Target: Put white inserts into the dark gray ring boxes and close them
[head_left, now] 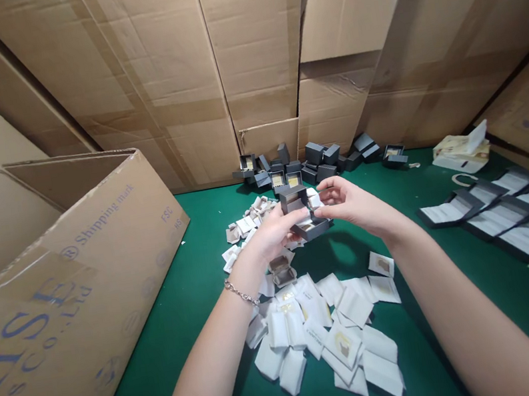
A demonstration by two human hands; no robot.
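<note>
My left hand (270, 232) is closed around a small dark hinged box (314, 227), its lid tipped up and something white inside. My right hand (349, 201) is at the box's right side, thumb by the rim and fingers bent around a small white piece (314, 198). The fingertips partly hide that piece. Below the hands lies a pile of folded white paper pieces (307, 305), some with yellowish or brown marks. An open greyish insert (282, 269) lies just under the left hand, and more small pale inserts (248, 222) are scattered behind it.
Several dark little boxes (323, 156), some open, cluster at the back of the green table (200, 236). Rows of open dark boxes with white linings (526, 215) stand at right, near a tissue pack (462, 151). A large carton (103, 265) flanks the left; cardboard (160, 60) walls the back.
</note>
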